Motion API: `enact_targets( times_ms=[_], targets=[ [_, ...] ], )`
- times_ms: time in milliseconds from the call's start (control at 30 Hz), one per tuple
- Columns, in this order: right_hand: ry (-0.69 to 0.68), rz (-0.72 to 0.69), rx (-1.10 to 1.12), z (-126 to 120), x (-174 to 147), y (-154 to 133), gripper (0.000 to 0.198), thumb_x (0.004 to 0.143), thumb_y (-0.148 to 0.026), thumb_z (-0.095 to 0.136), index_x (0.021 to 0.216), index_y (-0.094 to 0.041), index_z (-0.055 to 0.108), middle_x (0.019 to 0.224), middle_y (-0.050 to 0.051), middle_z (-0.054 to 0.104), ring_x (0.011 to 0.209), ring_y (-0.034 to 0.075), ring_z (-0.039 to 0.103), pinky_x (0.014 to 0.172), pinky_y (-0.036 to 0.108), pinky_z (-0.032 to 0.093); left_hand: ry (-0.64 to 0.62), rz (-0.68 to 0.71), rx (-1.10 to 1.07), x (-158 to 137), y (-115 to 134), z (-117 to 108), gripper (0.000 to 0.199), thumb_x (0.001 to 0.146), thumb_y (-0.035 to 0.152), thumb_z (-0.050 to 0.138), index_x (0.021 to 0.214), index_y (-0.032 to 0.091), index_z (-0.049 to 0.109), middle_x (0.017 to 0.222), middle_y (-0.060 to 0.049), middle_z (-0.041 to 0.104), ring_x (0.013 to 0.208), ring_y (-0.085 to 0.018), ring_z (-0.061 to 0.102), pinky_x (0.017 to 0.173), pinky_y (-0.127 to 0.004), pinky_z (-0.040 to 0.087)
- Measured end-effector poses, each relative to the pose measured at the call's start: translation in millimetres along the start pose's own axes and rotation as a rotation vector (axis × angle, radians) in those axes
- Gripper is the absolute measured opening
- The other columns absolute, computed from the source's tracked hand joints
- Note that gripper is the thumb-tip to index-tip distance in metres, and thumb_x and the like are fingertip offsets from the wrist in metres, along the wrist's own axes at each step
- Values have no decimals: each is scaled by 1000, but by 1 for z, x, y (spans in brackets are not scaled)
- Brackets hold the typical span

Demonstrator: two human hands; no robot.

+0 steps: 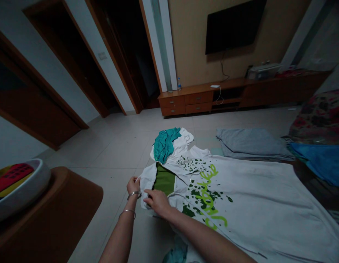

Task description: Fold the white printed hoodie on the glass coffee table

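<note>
A white hooded sweatshirt [257, 204] with a green splatter print and a green hood lining [164, 180] lies spread flat on the floor. My left hand [133, 185], with two bangles on its wrist, pinches the outer edge of the hood. My right hand [157, 201] presses flat on the hood's white rim just beside the green lining. A teal garment [165, 144] lies crumpled on a white one [183, 140] just beyond the hood.
A folded grey garment [250, 144] lies at the back right, a blue cloth [321, 159] beside it. A brown table [49, 219] with a white bowl [24, 191] stands at left. A low wooden TV cabinet [199, 98] lines the far wall.
</note>
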State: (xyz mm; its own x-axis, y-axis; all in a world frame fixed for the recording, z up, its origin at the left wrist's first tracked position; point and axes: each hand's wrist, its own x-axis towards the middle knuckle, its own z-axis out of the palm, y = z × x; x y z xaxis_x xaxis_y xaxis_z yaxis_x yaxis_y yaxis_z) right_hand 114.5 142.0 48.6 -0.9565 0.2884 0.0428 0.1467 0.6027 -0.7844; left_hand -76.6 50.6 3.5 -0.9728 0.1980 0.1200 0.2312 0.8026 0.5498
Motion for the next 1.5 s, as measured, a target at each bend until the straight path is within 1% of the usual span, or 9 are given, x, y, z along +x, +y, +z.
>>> enact_targets(
  times_ms=[167,367,533,667,833,1067,1267,1367,1500],
  targets=[
    [-49,175,-142,14,-2,16,23,83,-25,53,89,-20,75,91,10,73,84,20,66,70,25,41,8,29,20,-3,-7,-3,20,77,33,54,76,15,59,75,-3,63,69,-16,55,63,-23,38],
    [-124,-8,-78,-17,2,30,22,83,-33,55,91,-24,74,91,4,74,85,18,66,70,23,42,71,77,28,-6,-3,-11,20,76,23,52,89,11,62,87,-11,61,85,-22,57,77,-31,44],
    [101,112,-85,-42,57,40,32,85,-18,46,107,-21,70,105,5,71,97,18,64,83,23,42,45,288,-54,-21,5,-7,27,77,13,42,96,15,61,102,-11,61,103,-22,55,93,-34,42],
    [87,130,-68,-36,110,42,44,84,-14,47,126,-22,58,118,3,66,101,14,61,86,21,42,-17,362,-129,-27,2,9,34,80,13,39,108,14,59,111,-11,63,104,-21,58,94,-34,45],
    [92,191,-125,-17,139,45,24,78,-25,61,95,-12,73,99,12,71,93,20,62,81,23,42,-64,385,-180,-28,-6,24,47,87,22,38,133,11,43,132,-15,53,119,-22,51,103,-38,40],
    [201,354,-216,-29,124,72,30,84,-11,45,97,-9,72,101,17,68,94,21,61,79,25,40,-121,403,131,-39,-2,29,60,92,39,37,141,7,34,143,-19,40,136,-31,28,109,-51,26],
    [178,280,-222,-59,112,64,29,83,-13,49,103,-16,70,109,11,66,102,18,58,83,23,39,-145,490,412,-47,3,31,61,92,47,35,142,11,37,150,-19,28,139,-33,23,108,-52,26],
    [149,249,-226,-63,79,49,30,88,-18,45,109,-19,66,112,9,66,102,18,59,83,24,39,-129,499,489,-46,4,32,63,92,49,36,142,10,36,149,-21,28,138,-32,25,109,-49,25],
    [-72,109,-269,-39,12,20,36,88,-39,52,119,-23,59,99,7,70,90,22,63,74,28,42,-134,487,549,-46,6,32,63,92,49,34,142,11,36,149,-20,29,138,-31,26,109,-47,23]
  ],
)
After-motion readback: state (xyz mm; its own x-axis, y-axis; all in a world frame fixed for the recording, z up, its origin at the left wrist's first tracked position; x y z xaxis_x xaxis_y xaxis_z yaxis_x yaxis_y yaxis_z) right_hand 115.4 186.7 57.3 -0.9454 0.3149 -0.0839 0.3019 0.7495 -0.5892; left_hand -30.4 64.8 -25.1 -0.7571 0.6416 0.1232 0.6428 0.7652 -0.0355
